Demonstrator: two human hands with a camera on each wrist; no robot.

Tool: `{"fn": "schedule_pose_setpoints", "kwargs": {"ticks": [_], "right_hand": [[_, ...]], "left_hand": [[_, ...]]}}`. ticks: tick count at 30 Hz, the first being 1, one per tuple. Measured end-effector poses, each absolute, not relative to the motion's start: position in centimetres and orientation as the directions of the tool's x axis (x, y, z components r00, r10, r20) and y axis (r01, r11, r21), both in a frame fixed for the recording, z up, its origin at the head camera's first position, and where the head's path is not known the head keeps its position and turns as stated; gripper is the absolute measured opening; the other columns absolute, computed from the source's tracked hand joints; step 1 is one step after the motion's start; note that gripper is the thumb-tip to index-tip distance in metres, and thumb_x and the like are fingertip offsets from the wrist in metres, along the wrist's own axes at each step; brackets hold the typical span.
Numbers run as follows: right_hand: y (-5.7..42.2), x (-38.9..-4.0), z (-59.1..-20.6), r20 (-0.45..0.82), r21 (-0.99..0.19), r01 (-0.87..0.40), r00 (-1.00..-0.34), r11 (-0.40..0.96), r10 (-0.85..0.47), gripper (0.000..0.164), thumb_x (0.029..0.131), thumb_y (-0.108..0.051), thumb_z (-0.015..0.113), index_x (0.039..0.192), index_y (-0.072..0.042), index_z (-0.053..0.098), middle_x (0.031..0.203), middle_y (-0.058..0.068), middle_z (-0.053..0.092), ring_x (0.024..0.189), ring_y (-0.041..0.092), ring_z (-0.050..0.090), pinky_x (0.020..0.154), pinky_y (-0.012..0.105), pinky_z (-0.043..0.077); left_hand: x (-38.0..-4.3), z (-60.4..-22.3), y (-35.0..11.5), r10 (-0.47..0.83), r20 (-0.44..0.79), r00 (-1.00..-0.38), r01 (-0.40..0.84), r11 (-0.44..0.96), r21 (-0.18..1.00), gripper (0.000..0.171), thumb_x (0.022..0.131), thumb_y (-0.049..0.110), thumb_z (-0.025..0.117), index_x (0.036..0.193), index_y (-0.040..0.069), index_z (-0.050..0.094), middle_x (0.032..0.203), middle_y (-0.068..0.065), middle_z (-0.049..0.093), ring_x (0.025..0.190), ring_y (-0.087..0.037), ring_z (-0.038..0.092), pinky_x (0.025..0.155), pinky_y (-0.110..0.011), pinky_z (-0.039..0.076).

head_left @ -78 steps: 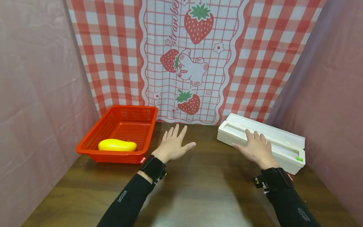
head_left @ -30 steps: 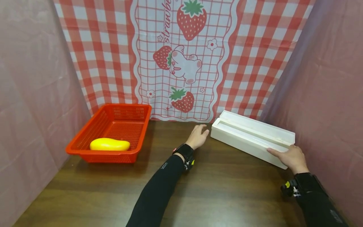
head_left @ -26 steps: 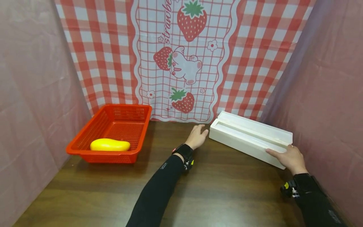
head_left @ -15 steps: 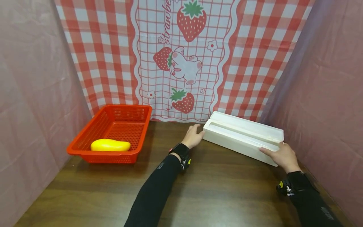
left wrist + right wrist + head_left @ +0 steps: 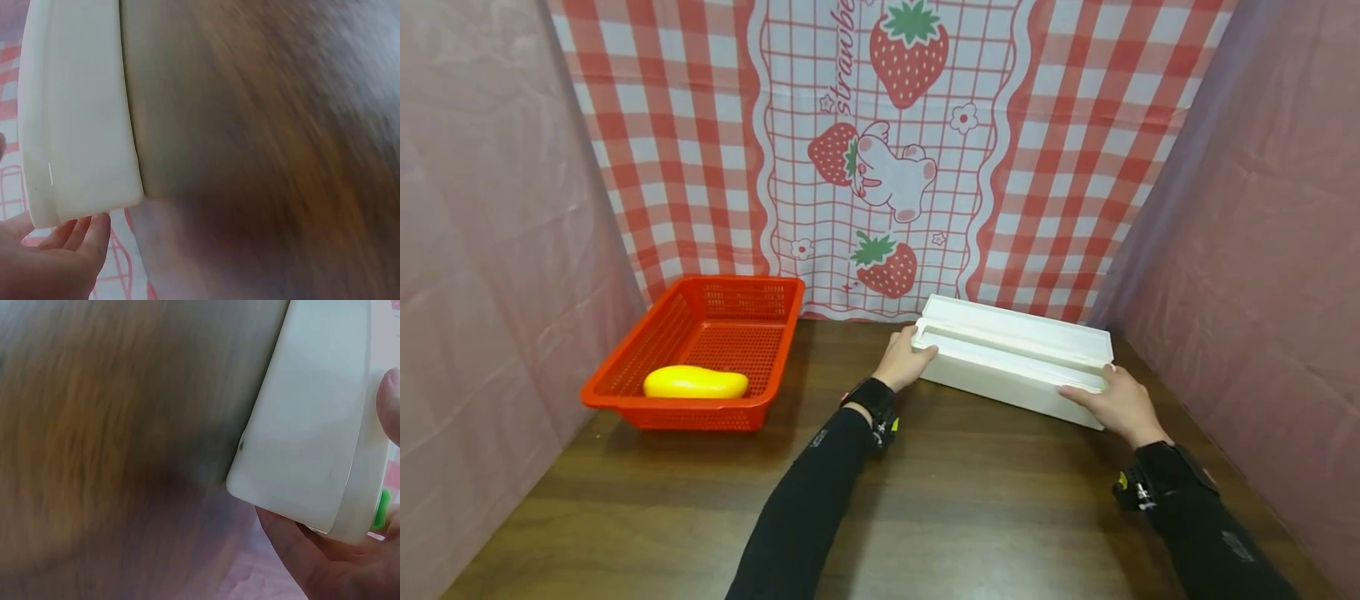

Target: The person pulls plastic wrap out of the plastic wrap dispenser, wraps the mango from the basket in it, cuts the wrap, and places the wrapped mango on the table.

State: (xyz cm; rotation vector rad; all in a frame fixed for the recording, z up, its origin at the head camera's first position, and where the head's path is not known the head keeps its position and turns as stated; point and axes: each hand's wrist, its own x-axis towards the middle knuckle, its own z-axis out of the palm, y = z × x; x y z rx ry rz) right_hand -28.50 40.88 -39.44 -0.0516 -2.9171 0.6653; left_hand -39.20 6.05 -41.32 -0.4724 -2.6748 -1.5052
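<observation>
A long white cling film dispenser [image 5: 1000,379] stands on the table right of centre, its lid [image 5: 1018,325] tipped back and a pale strip showing in the long opening. My left hand [image 5: 901,360] holds its left end, thumb near the front top edge; in the left wrist view the fingers lie against the end face. At the other end my right hand [image 5: 1120,404] grips, thumb over the front top edge and fingers round the end. A small green piece [image 5: 382,509] shows beside the right fingers in the right wrist view.
On the left of the wooden table [image 5: 925,517] stands a red plastic basket [image 5: 786,346] with a smooth yellow mango-shaped object [image 5: 696,382] inside. A checked strawberry cloth [image 5: 700,167] hangs behind, and pale pink curtains [image 5: 1262,292] close off both sides.
Both hands were apart and spread; the right took the dispenser's right end first. The dispenser has slid left and turned squarer, and the left hand now meets its left end.
</observation>
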Motion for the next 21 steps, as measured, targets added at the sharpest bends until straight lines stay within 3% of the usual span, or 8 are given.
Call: {"fn": "schedule_pose_setpoints", "kwargs": {"ticks": [5,12,21], "right_hand": [[39.5,-29.0,-39.4,0.140,-0.451,-0.031,-0.990,0.892,0.036,0.108,0.092,-0.058,0.066,0.146,0.025,0.023,0.146,0.050,0.026,0.132,0.065,0.031,0.105,0.070,0.031],[37.7,-29.7,-39.3,0.141,-0.467,-0.062,-0.990,0.882,0.005,0.107,0.091,-0.057,0.068,0.148,0.023,0.024,0.147,0.047,0.028,0.132,0.062,0.034,0.105,0.069,0.033],[35.5,-30.8,-39.5,0.168,-0.468,-0.098,-0.986,0.879,-0.021,0.104,0.091,-0.055,0.070,0.147,0.022,0.027,0.145,0.045,0.034,0.129,0.060,0.040,0.104,0.067,0.037]], "left_hand": [[-39.2,-41.6,4.8,0.230,0.185,-0.955,0.277,0.486,0.829,0.074,0.097,0.042,0.061,0.155,0.002,0.036,0.149,-0.021,0.038,0.138,-0.035,0.040,0.113,-0.045,0.036],[-39.6,-42.2,2.8,0.298,0.120,-0.947,0.277,0.567,0.776,0.099,0.091,0.055,0.068,0.163,0.011,0.017,0.158,-0.020,0.023,0.147,-0.040,0.024,0.113,-0.052,0.034],[-39.4,-42.5,0.3,0.283,0.101,-0.954,0.272,0.671,0.690,0.107,0.088,0.062,0.068,0.164,0.013,0.012,0.156,-0.023,0.026,0.147,-0.041,0.027,0.113,-0.053,0.034]]}}
